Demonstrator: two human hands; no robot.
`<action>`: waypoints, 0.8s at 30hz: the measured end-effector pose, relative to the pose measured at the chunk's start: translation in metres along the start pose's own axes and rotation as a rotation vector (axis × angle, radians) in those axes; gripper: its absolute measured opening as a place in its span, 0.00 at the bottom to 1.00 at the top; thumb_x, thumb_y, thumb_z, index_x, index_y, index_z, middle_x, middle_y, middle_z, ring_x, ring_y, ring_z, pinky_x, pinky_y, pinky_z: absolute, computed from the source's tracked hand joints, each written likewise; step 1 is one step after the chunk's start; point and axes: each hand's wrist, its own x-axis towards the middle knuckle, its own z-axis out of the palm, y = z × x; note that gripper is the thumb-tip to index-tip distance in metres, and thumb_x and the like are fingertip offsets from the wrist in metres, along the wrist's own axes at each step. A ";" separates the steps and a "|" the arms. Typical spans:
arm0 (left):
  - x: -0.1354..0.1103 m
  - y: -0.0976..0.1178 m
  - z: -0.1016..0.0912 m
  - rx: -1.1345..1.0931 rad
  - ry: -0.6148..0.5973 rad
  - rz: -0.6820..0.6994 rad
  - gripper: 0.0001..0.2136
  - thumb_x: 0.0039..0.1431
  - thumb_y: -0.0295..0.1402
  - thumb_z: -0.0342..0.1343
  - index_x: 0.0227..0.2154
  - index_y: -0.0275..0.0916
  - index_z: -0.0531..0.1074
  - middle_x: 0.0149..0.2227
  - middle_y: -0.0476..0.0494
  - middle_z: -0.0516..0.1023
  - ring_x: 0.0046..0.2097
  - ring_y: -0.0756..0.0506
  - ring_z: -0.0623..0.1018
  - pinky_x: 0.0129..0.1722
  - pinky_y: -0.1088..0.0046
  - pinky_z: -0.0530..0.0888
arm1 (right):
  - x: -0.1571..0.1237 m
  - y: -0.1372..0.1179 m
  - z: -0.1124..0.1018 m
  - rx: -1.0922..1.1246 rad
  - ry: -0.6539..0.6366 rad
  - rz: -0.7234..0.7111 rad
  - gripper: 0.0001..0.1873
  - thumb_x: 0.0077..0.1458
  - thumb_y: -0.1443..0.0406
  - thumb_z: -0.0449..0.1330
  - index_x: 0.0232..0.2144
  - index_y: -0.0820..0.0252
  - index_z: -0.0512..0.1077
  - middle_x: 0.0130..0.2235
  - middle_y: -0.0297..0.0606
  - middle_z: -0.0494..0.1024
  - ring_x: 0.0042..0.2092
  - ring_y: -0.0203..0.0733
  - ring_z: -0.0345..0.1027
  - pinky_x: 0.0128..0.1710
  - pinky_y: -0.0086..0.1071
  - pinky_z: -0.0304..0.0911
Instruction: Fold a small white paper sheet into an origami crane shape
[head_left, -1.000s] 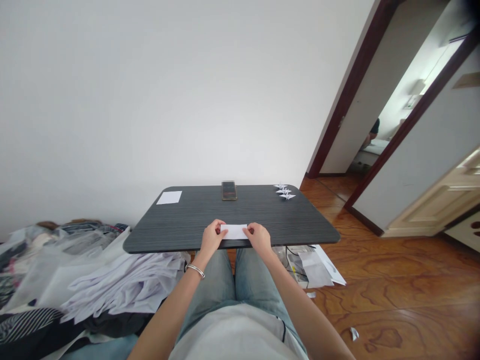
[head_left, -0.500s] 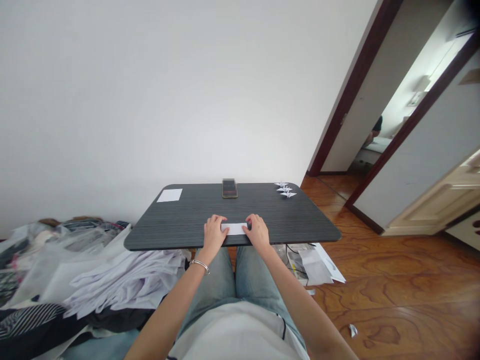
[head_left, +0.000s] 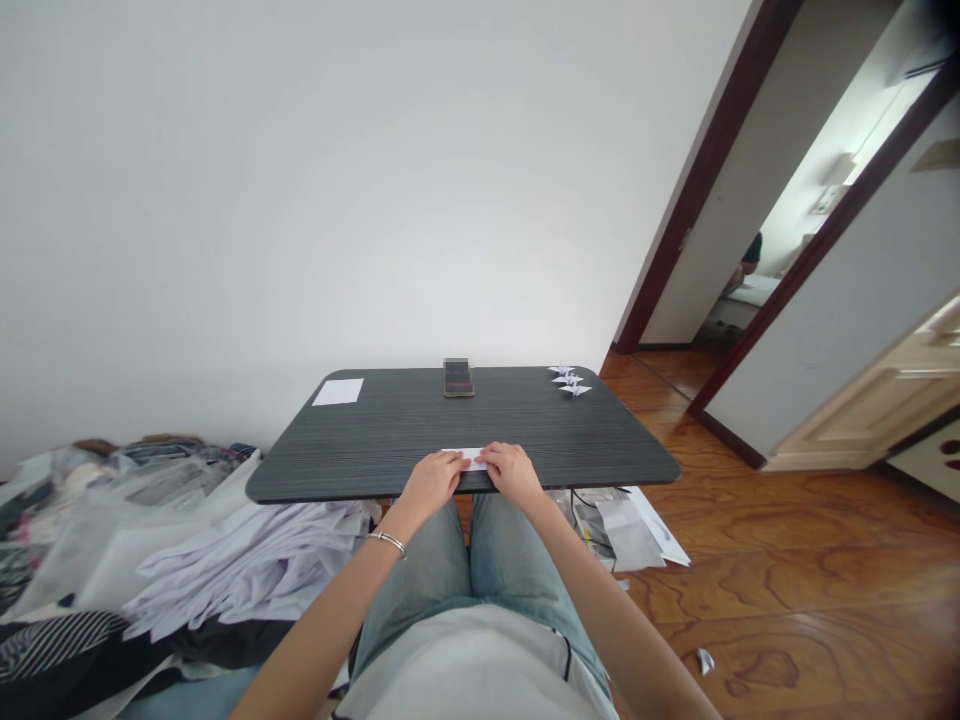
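Observation:
A folded strip of white paper (head_left: 469, 456) lies flat near the front edge of the dark wood-grain table (head_left: 600, 440). My left hand (head_left: 430, 480) and my right hand (head_left: 513, 470) rest on top of it, fingers pressed down together and meeting at its middle. Only a small piece of the paper shows between my fingertips. A silver bangle sits on my left wrist.
A phone (head_left: 457, 379) stands at the table's far edge, a white sheet (head_left: 338, 392) at the far left corner, and three folded paper cranes (head_left: 571, 381) at the far right. Piled clothes and bags (head_left: 150, 560) lie left; papers (head_left: 630, 530) lie on the wooden floor, right.
The paper was held up by both ends, then laid on the table. My hands have since slid inward over it, so less of it shows.

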 end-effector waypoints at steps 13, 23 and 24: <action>-0.021 0.004 -0.006 0.070 -0.032 0.066 0.16 0.61 0.27 0.40 0.50 0.38 0.64 0.56 0.39 0.66 0.57 0.46 0.65 0.56 0.62 0.61 | -0.009 -0.038 0.016 -0.091 0.189 0.257 0.07 0.53 0.68 0.53 0.36 0.58 0.68 0.37 0.39 0.73 0.42 0.45 0.64 0.46 0.38 0.50; -0.024 0.007 -0.006 0.082 -0.029 0.043 0.16 0.62 0.28 0.40 0.51 0.38 0.64 0.55 0.39 0.67 0.57 0.46 0.65 0.56 0.62 0.60 | -0.007 -0.043 0.018 -0.109 0.234 0.293 0.06 0.51 0.67 0.54 0.35 0.58 0.67 0.36 0.39 0.72 0.41 0.46 0.64 0.48 0.41 0.46; -0.025 0.007 -0.007 0.086 -0.033 0.043 0.16 0.62 0.28 0.40 0.51 0.38 0.64 0.55 0.39 0.66 0.57 0.46 0.65 0.56 0.62 0.60 | -0.007 -0.043 0.018 -0.103 0.235 0.294 0.07 0.51 0.67 0.54 0.35 0.58 0.67 0.36 0.38 0.72 0.41 0.45 0.64 0.48 0.41 0.46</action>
